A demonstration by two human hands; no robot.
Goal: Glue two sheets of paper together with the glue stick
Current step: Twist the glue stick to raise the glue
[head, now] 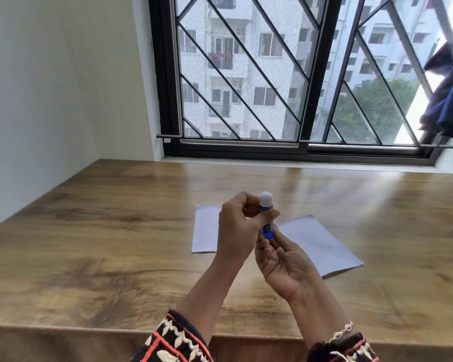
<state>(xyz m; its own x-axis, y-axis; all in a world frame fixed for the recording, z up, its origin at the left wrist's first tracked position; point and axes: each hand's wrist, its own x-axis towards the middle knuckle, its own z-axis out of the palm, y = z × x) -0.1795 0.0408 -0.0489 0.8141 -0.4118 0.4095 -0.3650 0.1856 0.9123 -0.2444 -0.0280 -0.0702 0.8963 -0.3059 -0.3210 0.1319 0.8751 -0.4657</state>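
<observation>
A blue glue stick (267, 220) with a white rounded top stands upright in the air above the table. My left hand (239, 228) wraps around its middle. Below it, my right hand (283, 262) pinches the blue base with its fingertips, palm turned up. Whether the white top is a cap or bare glue is unclear. Two white sheets of paper lie on the wooden table behind my hands: one (204, 231) to the left, partly hidden by my left hand, and one (322, 244) to the right, angled toward the table's right side.
The wooden table (102, 244) runs up to a white wall on the left and a barred window (272, 74) at the back. A dark blue cloth (450, 92) hangs at the window's right edge. The table's front edge lies near my sleeves.
</observation>
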